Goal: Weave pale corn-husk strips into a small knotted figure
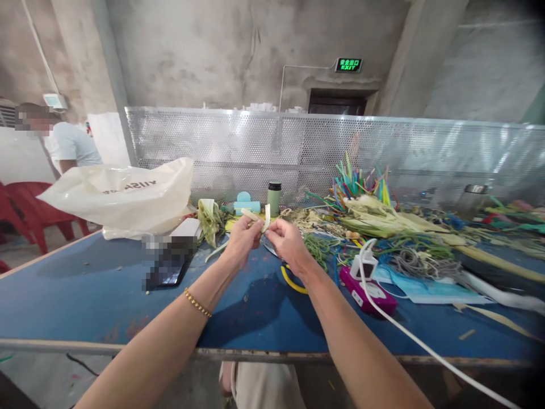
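Observation:
Over the middle of the blue table (106, 301), my left hand (242, 243) and my right hand (288, 243) meet fingertip to fingertip. Both are closed on a pale strip of corn husk (267, 215), whose ends stick up above the fingers. Exactly how the strip is folded or crossed between them is hidden. Just below my right hand lies a pair of scissors with a yellow handle (293, 282), partly covered by the wrist. A crumpled bundle of husk (208, 220) is left of my left hand.
A white plastic bag (128, 196) and a phone (170, 267) are at left. Behind my hands stands a green bottle (275, 200). Husks (374, 216), grey cords (419, 264), a purple power strip (368, 292) and its white cable crowd the right. A person (72, 142) is far left.

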A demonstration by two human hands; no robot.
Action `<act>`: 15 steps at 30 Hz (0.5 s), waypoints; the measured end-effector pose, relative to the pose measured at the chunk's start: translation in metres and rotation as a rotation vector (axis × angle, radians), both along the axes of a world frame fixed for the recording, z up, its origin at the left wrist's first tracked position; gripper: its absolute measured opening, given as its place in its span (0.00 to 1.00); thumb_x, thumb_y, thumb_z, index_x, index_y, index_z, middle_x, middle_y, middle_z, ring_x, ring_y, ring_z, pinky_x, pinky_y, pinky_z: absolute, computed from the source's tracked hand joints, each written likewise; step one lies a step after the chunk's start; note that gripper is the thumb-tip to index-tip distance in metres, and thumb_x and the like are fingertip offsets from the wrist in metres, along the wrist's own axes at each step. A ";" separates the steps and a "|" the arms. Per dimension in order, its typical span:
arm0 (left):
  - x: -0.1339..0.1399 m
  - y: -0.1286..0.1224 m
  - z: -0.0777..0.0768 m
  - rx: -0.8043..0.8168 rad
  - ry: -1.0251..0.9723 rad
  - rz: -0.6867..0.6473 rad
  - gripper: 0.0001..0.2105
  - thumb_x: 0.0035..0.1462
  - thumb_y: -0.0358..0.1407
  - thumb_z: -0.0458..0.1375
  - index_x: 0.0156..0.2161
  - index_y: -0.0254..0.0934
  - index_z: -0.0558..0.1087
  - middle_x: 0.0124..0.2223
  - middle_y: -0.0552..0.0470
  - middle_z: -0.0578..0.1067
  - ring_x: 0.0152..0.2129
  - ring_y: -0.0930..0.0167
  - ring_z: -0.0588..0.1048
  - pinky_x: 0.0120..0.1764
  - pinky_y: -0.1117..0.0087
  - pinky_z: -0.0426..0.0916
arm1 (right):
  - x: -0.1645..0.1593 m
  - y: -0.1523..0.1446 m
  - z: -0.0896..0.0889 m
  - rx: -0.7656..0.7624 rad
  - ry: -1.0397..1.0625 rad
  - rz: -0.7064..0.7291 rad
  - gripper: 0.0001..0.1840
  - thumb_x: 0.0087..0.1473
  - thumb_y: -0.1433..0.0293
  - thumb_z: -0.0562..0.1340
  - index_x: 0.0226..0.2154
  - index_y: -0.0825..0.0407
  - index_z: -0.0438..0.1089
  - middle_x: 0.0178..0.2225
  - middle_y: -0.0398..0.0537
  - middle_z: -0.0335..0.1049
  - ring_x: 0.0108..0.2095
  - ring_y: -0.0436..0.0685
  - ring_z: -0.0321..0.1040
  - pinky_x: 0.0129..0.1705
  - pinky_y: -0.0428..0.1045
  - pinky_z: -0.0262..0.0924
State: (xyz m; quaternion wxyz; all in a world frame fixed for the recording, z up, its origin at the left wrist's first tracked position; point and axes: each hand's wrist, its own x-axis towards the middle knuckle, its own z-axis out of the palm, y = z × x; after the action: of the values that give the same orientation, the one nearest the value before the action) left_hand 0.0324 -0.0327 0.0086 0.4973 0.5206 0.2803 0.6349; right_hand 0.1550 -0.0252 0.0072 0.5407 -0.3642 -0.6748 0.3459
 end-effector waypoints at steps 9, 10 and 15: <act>-0.002 0.003 -0.003 0.118 0.154 0.048 0.14 0.52 0.44 0.63 0.32 0.36 0.66 0.17 0.63 0.58 0.13 0.81 0.55 0.19 0.76 0.47 | 0.003 -0.004 0.007 -0.246 0.184 0.081 0.17 0.43 0.57 0.66 0.25 0.49 0.60 0.14 0.33 0.53 0.12 0.43 0.41 0.14 0.44 0.33; -0.002 0.002 -0.002 0.115 0.156 0.043 0.14 0.52 0.43 0.63 0.32 0.36 0.66 0.17 0.64 0.58 0.13 0.81 0.55 0.19 0.76 0.47 | 0.003 -0.003 0.006 -0.227 0.185 0.078 0.18 0.43 0.57 0.66 0.24 0.49 0.59 0.13 0.32 0.51 0.12 0.43 0.41 0.14 0.44 0.34; 0.001 -0.002 -0.001 0.088 0.112 -0.005 0.14 0.51 0.44 0.63 0.32 0.37 0.64 0.16 0.64 0.56 0.12 0.81 0.53 0.19 0.76 0.45 | 0.001 0.003 0.001 -0.109 0.175 0.013 0.17 0.44 0.56 0.65 0.24 0.49 0.60 0.12 0.31 0.47 0.13 0.45 0.41 0.16 0.45 0.37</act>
State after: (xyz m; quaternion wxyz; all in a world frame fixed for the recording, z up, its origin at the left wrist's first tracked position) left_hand 0.0329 -0.0347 0.0078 0.4593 0.5774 0.2782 0.6151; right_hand 0.1565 -0.0222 0.0079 0.5744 -0.3571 -0.6076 0.4163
